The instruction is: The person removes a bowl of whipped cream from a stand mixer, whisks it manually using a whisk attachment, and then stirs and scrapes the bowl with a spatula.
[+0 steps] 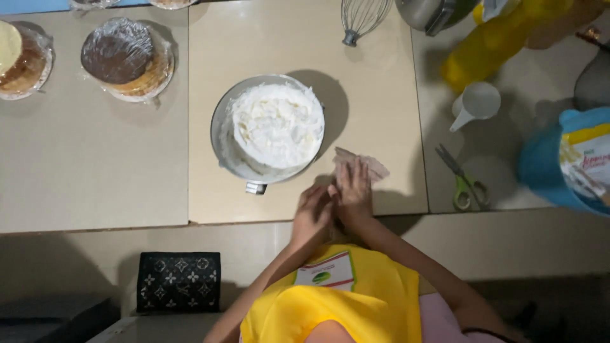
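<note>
Tissue paper (361,166), a thin brownish-pink crumpled sheet, lies on the beige counter (298,51) just right of the metal mixing bowl (219,127), close to the counter's front edge. The right hand (353,190) rests flat on its near end, fingers stretched forward and together, pinning it rather than pinching it; the far corner of the sheet pokes out past the fingertips. The left hand (312,215) sits just beside and touching the right one, fingers loosely curled; whether it holds any of the sheet I cannot tell.

Both forearms come up from the bottom of the view, converging at the wrists over the counter's front edge, above a yellow apron (356,305).

The bowl, heaped with white cream (277,126), stands just left of the hands, its handle stub towards the front edge. Bare counter lies beyond the tissue and to its right as far as the seam. Past that seam lie green-handled scissors (462,181) and a white measuring cup (475,103), well apart from the hands. A wire whisk (361,19) rests at the far edge. Two wrapped cake layers (127,58) sit far left.
</note>
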